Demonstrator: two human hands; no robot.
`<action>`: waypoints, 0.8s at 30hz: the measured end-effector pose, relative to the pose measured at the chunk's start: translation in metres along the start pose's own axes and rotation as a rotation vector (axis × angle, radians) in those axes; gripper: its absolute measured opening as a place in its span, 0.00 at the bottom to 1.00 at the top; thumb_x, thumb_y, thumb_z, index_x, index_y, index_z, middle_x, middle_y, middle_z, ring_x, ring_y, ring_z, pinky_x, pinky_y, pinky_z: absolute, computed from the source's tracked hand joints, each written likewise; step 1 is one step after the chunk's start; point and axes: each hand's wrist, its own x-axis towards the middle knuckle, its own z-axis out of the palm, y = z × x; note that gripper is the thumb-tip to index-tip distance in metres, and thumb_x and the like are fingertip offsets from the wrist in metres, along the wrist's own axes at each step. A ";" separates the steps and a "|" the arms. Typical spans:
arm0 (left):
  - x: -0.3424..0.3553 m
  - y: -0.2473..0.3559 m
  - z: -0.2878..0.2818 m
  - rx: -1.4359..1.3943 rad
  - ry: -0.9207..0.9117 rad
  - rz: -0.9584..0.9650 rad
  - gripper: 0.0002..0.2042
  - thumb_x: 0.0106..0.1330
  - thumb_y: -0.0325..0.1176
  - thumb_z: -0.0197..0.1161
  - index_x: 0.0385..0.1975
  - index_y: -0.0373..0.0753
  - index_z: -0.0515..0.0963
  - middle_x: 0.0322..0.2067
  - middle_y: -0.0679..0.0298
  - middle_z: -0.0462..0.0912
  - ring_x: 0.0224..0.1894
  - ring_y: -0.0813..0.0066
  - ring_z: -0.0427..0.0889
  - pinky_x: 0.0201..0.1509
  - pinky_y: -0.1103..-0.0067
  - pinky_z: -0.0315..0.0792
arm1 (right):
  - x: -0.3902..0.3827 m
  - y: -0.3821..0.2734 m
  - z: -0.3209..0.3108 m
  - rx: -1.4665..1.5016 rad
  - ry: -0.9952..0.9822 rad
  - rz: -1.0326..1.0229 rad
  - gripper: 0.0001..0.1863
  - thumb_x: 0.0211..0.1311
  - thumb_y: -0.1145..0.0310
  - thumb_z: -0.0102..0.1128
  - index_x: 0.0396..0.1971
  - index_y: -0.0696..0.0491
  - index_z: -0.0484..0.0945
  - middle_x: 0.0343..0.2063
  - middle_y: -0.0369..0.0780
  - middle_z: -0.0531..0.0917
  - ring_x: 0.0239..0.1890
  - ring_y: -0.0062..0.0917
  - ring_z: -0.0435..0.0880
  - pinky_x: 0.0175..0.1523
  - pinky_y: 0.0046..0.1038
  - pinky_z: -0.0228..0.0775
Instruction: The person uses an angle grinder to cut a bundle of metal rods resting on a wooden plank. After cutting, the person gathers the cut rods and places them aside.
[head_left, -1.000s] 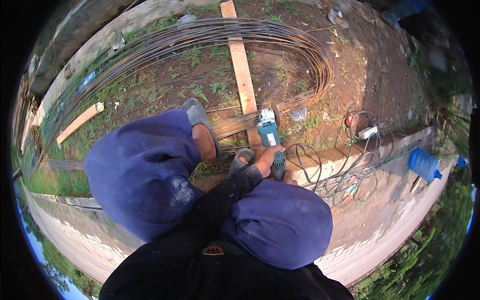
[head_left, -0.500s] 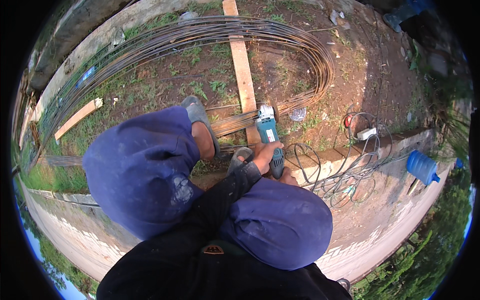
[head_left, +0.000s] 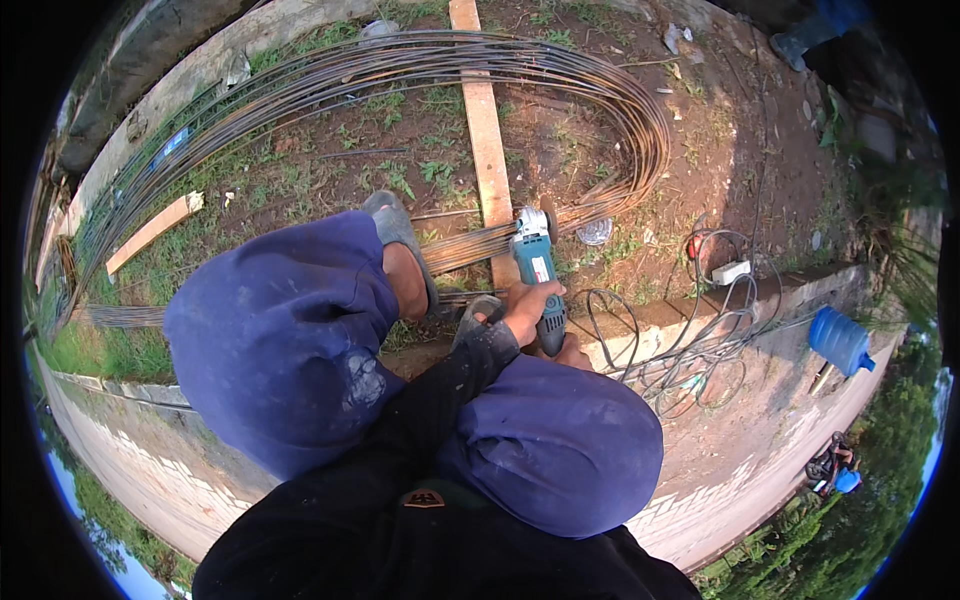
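Note:
A teal angle grinder (head_left: pixel 537 272) points away from me, with its metal head and disc against the bundle of rusty steel rods (head_left: pixel 465 250). My left hand (head_left: pixel 524 312) comes in between my knees, its fingers wrapped around the grinder's body. At the rear end, beside my right knee, my right hand (head_left: pixel 572 352) is closed on the grinder; the knee hides part of it and its forearm. The rods bend round in a long loop and rest across a wooden plank (head_left: pixel 487 150). My sandalled foot (head_left: pixel 400 235) stands at the rods, left of the grinder.
A tangle of dark cable (head_left: pixel 690 360) with a white power strip (head_left: pixel 731 271) lies to the right. Beyond it are a blue water jug (head_left: pixel 840 340) and, on the road, a motorcycle with a rider (head_left: pixel 835 468). A short board (head_left: pixel 155 235) lies at left.
A motorcycle with a rider has come into view on the road at the lower right. My hands and the grinder have hardly moved against the rods.

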 end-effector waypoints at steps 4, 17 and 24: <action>-0.001 0.005 -0.001 0.013 0.019 0.006 0.11 0.54 0.33 0.67 0.30 0.31 0.76 0.24 0.60 0.77 0.24 0.67 0.78 0.28 0.71 0.72 | -0.005 -0.010 -0.005 -0.006 0.027 -0.011 0.23 0.50 0.59 0.69 0.41 0.56 0.70 0.28 0.54 0.84 0.35 0.51 0.85 0.43 0.48 0.75; -0.006 0.005 0.002 0.072 0.089 0.016 0.12 0.51 0.32 0.69 0.30 0.32 0.77 0.24 0.62 0.77 0.24 0.71 0.78 0.29 0.71 0.71 | -0.003 -0.011 -0.008 -0.034 -0.051 0.087 0.27 0.50 0.54 0.70 0.43 0.55 0.69 0.31 0.54 0.84 0.37 0.52 0.85 0.43 0.49 0.75; -0.009 -0.005 0.000 0.083 0.079 0.020 0.12 0.49 0.32 0.70 0.30 0.35 0.78 0.25 0.64 0.78 0.27 0.73 0.77 0.33 0.72 0.70 | -0.010 -0.004 -0.002 -0.066 -0.043 0.097 0.28 0.50 0.51 0.70 0.44 0.51 0.69 0.32 0.53 0.85 0.40 0.50 0.85 0.44 0.48 0.75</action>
